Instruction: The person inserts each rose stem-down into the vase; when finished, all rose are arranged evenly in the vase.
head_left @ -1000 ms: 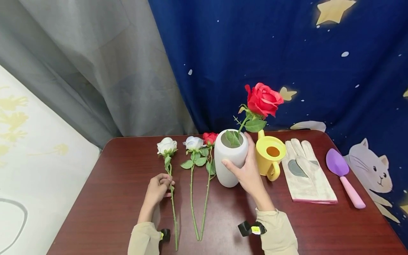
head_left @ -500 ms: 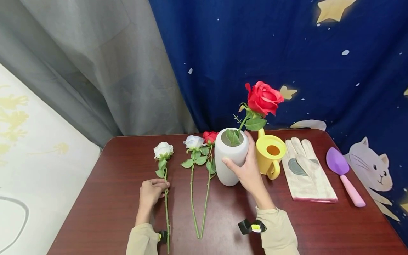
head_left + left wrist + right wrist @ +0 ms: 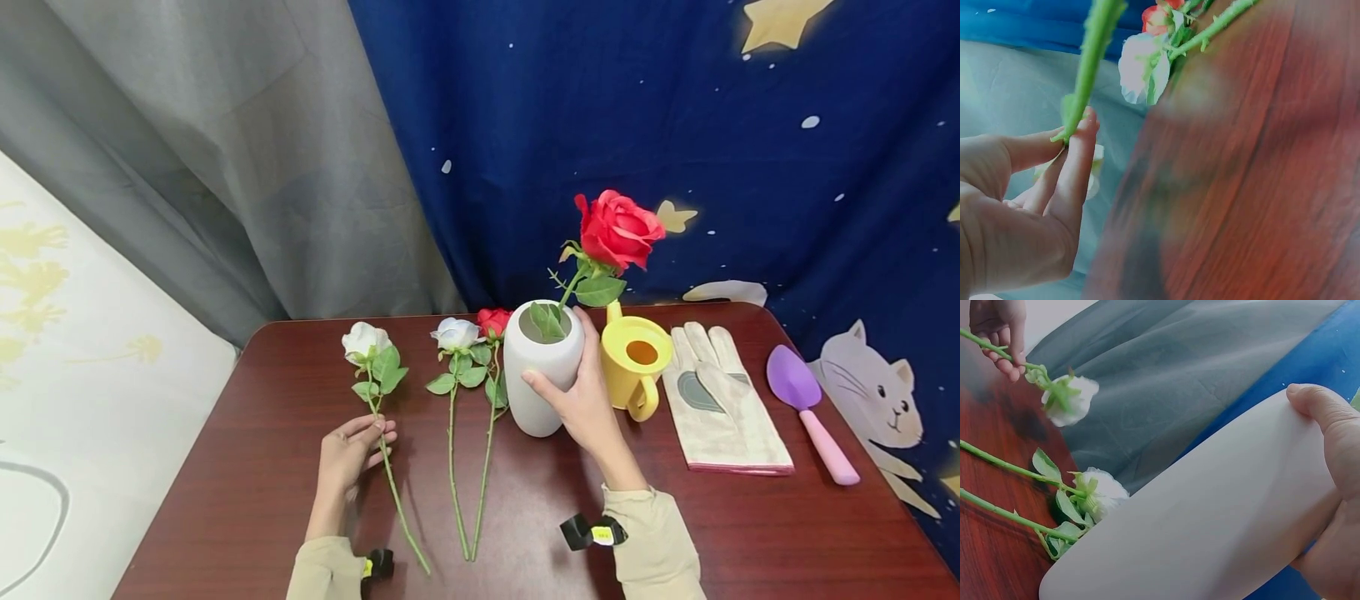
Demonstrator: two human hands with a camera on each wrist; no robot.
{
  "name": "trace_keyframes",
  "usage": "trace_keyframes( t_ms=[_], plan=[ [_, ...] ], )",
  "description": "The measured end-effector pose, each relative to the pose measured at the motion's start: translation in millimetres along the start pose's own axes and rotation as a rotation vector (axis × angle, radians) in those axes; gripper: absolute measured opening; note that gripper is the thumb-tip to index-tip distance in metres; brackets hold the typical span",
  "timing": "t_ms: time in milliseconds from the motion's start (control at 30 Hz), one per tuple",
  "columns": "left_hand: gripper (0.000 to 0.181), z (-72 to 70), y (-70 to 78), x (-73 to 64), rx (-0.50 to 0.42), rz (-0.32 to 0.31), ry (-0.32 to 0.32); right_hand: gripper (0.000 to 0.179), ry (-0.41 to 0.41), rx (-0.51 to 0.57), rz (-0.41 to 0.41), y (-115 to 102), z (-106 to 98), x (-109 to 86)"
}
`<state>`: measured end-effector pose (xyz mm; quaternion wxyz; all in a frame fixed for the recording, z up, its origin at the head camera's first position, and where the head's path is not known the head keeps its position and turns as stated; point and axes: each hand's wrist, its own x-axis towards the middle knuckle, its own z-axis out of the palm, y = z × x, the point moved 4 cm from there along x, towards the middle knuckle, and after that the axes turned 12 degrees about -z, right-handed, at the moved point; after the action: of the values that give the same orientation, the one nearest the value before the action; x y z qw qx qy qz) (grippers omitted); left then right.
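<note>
A white rose (image 3: 367,342) is pinched by its green stem between the thumb and fingers of my left hand (image 3: 351,452), raised off the table as the right wrist view shows. My right hand (image 3: 588,408) grips the side of a white vase (image 3: 528,392), thumb on the front. Out of the vase's mouth leans a red rose (image 3: 621,231), its lower stem hidden inside. Between the hands lie a second white rose (image 3: 456,335) and another red rose (image 3: 494,323), their stems converging toward the near edge.
Right of the vase stands a yellow watering can (image 3: 637,358). Farther right lie a pair of cream gloves (image 3: 731,417) and a trowel (image 3: 806,400) with purple blade and pink handle. Curtains (image 3: 300,167) hang behind the brown table (image 3: 247,467).
My left hand has moved left with the white rose, whose bloom now tilts leftward and whose stem end has swung right. My right hand keeps its grip on the vase.
</note>
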<state>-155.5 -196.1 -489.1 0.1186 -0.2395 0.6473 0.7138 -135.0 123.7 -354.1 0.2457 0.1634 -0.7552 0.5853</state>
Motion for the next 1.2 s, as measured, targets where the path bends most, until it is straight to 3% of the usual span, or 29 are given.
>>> trace_keyframes(
  t_ms=[233,400,500,633,767,933,1200],
  plan=[
    [0.025,4.8,-2.6,-4.1,-0.287,-0.008,-0.098,0.091,0.001,0.010,0.002,0,-1,0.1],
    [0.007,4.0,3.8,-12.2,-0.568,0.045,-0.182,0.092,-0.010,0.007,0.003,0,0,0.2],
    [0.005,1.7,9.8,-17.2,-0.731,0.086,-0.227,0.092,-0.015,0.004,0.002,1,0,0.0],
    [0.008,-1.5,16.4,-22.9,-0.919,0.101,-0.230,0.091,-0.014,0.009,0.006,1,0,-0.1],
    [0.007,-3.7,22.0,-28.5,-1.096,0.092,-0.178,0.091,-0.016,0.013,0.006,0,1,0.2],
    [0.004,-1.9,32.4,-36.2,-1.209,0.111,-0.139,0.091,-0.016,0.015,-0.002,0,1,0.5],
    [0.009,12.0,55.2,-47.9,-1.304,0.225,-0.137,0.090,-0.023,0.019,0.004,-1,1,0.3]
  ],
)
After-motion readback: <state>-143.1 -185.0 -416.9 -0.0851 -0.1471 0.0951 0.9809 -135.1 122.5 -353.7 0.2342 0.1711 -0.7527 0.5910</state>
